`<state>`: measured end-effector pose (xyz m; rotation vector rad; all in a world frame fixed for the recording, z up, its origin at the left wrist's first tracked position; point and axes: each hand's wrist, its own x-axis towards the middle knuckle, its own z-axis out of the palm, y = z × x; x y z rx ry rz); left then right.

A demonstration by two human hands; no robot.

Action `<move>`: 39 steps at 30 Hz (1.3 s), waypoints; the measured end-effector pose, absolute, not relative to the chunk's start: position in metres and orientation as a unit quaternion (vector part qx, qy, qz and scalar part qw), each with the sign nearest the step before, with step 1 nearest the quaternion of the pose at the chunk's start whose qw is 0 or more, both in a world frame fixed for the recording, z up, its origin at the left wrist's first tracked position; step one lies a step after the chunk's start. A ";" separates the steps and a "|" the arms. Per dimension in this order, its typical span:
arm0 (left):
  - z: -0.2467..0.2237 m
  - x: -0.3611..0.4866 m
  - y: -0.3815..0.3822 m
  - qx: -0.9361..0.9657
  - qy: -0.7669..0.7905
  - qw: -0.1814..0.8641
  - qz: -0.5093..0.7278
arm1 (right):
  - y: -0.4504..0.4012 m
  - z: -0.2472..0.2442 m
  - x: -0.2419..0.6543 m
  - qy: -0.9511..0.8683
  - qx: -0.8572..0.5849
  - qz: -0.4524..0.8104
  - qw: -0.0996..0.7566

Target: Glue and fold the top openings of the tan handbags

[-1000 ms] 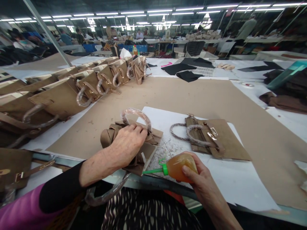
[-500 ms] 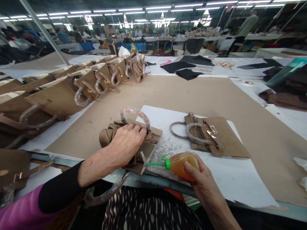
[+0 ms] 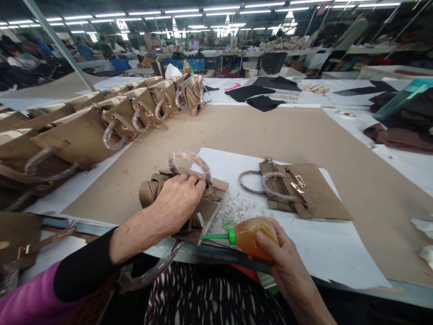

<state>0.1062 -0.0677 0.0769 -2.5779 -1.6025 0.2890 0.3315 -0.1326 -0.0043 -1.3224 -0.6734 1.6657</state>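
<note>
My left hand [image 3: 184, 196] is closed on the upper part of a brown handbag [image 3: 211, 207] at the table's front edge; its fingertips are partly hidden. One plastic-wrapped handle [image 3: 191, 158] stands up behind the hand, and another hangs over the edge. In my right hand [image 3: 279, 248] is a squeeze bottle [image 3: 252, 232] of amber liquid with a green cap and a thin green nozzle. The bottle lies nearly level, its nozzle tip pointing left at the bag's lower side. Whether the tip touches the bag I cannot tell.
A second brown handbag [image 3: 318, 192] lies flat on white paper [image 3: 334, 248] to the right. Rows of similar bags [image 3: 71, 131] stand at the left. Black fabric pieces [image 3: 250, 92] lie at the back, dark brown material [image 3: 399, 140] at the far right. People are at tables beyond.
My right hand has shifted the bottle slightly left and down, bringing the nozzle tip closer to the bag's lower side. The left hand keeps its hold, and the view has moved slightly.
</note>
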 end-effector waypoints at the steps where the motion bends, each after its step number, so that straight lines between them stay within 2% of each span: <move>1: 0.077 0.106 -0.067 -0.844 -0.526 0.046 0.094 | -0.134 -0.003 0.332 -0.270 -0.534 0.671 0.437; 11: 0.079 0.107 -0.063 -0.847 -0.520 0.052 0.096 | -0.136 0.004 0.332 -0.338 -0.576 0.577 0.471; 21: 0.074 0.102 -0.062 -0.853 -0.510 0.077 0.076 | -0.112 -0.031 0.347 -0.433 -0.602 0.510 0.436; 28: 0.076 0.101 -0.056 -0.852 -0.513 0.068 0.079 | -0.093 -0.032 0.346 -0.488 -0.623 0.430 0.435; 39: 0.094 0.097 -0.038 -0.856 -0.509 0.028 0.087 | -0.073 -0.041 0.338 -0.648 -0.543 0.241 0.476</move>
